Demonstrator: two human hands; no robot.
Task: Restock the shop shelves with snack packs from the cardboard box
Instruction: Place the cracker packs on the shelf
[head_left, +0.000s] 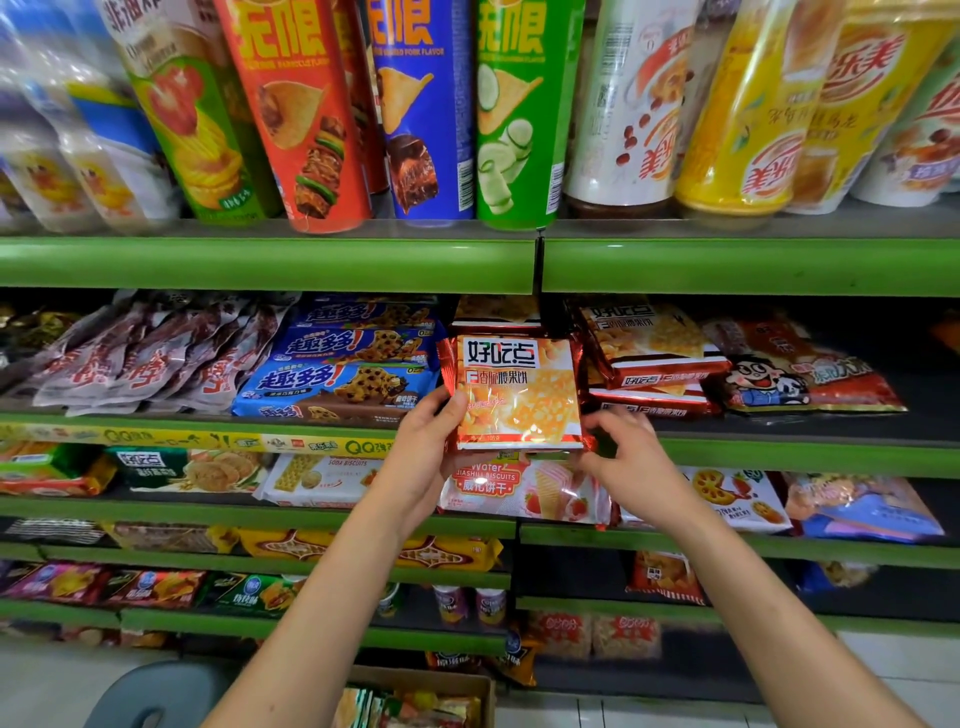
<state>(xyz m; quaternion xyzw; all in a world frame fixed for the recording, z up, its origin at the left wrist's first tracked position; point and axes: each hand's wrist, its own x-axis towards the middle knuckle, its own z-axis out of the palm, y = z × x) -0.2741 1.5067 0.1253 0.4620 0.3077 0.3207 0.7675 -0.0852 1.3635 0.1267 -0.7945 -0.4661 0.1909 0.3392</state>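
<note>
A red and orange biscuit pack (519, 392) is held upright at the front of the second shelf (779, 457), between blue cookie packs and a stack of matching red packs (654, 358). My left hand (423, 457) grips its lower left edge, thumb on the front. My right hand (631, 462) touches its lower right corner with curled fingers, blurred. The cardboard box (431, 693) sits on the floor below between my forearms, with several colourful snack packs inside.
Tall chip tubes (426, 109) and drink cups stand on the top shelf. Blue cookie packs (343, 384) lie left of the held pack, wafer packs (519, 488) on the shelf beneath. A grey stool (156, 696) stands at the lower left by the box.
</note>
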